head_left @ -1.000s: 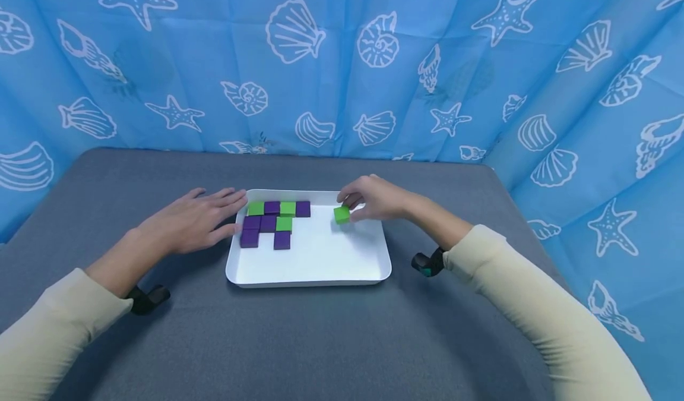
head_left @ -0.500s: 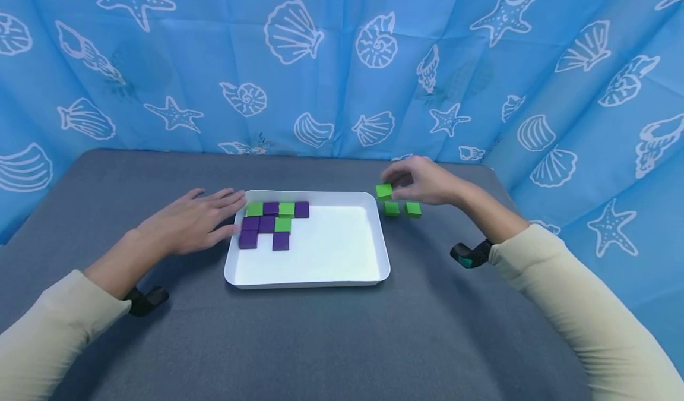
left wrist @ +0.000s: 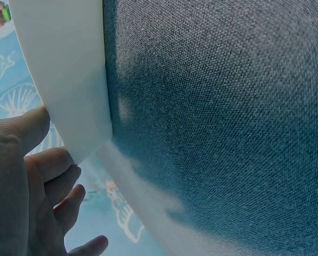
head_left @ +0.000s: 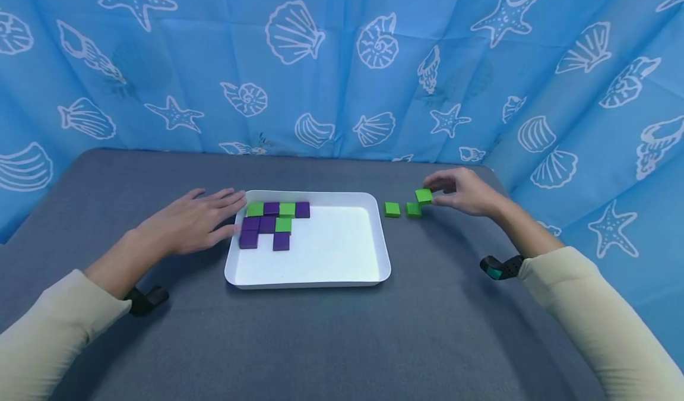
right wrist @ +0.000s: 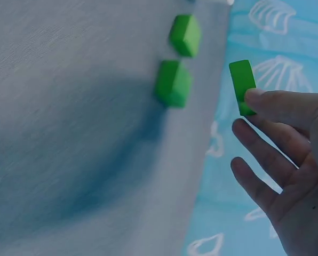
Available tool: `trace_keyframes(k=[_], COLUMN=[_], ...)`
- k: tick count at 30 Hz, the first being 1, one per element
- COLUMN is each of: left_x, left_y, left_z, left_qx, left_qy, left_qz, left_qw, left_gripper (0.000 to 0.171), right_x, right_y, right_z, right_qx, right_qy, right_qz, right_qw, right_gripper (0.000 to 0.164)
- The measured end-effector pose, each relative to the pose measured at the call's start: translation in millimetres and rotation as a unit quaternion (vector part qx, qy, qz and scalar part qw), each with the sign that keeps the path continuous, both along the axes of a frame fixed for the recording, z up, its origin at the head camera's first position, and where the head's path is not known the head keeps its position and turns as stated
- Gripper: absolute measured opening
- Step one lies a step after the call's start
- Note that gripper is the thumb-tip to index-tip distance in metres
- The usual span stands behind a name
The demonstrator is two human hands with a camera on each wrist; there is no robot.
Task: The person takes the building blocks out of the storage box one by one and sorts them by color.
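Note:
Between thumb and fingertips, my right hand (head_left: pixel 466 192) pinches a green block (head_left: pixel 424 196) above the table, right of the tray. Two more green blocks lie below and left of it: one (head_left: pixel 414 210) close to the held block, another (head_left: pixel 392 210) nearer the tray. The right wrist view also shows the held green block (right wrist: pixel 243 87) at the thumb tip. My left hand (head_left: pixel 195 220) touches the left rim of the white tray (head_left: pixel 315 283) with fairly straight fingers. Purple blocks (head_left: pixel 248 239) and green blocks (head_left: pixel 283 224) sit grouped in the tray's upper left.
A grey cloth-covered table (head_left: pixel 320 341) lies under everything. Behind it and along the right side hangs a blue curtain (head_left: pixel 331 62) with white shell drawings. Dark straps (head_left: pixel 502 267) circle both wrists.
My right hand has carried the green block from over the tray to the right, past the tray's rim, over the two table blocks. The left hand stays in place.

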State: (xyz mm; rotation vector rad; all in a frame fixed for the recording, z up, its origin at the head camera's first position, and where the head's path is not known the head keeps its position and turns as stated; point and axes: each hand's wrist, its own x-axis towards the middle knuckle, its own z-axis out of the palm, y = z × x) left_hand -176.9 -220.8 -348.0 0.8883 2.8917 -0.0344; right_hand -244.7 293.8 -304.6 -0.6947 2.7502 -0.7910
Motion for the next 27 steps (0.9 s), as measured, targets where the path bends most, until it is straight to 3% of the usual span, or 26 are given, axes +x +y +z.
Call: trace_keyframes(k=[14, 18, 27], left_x=[0.2, -0.3, 0.7], left_y=[1, 2, 3], left_z=[-0.4, 0.1, -0.1], left_qx=[0.000, -0.003, -0.005], left_qy=[0.001, 0.001, -0.001], left_qz=[0.001, 0.001, 0.004], left_qw=[1.0000, 1.0000, 1.0000], left_gripper=[0.064, 0.064, 0.064], right_x=[5.8, 5.6, 3.4], right_y=[37, 39, 37], right_z=[-40.0, -50.1, -63.1], right_qx=[-0.012, -0.025, 0.006], right_qy=[-0.026, -0.015, 0.012], right_qz=[-0.057, -0.055, -0.063], right_qw=[0.998, 0.998, 0.998], right_gripper=[0.042, 0.042, 0.041])
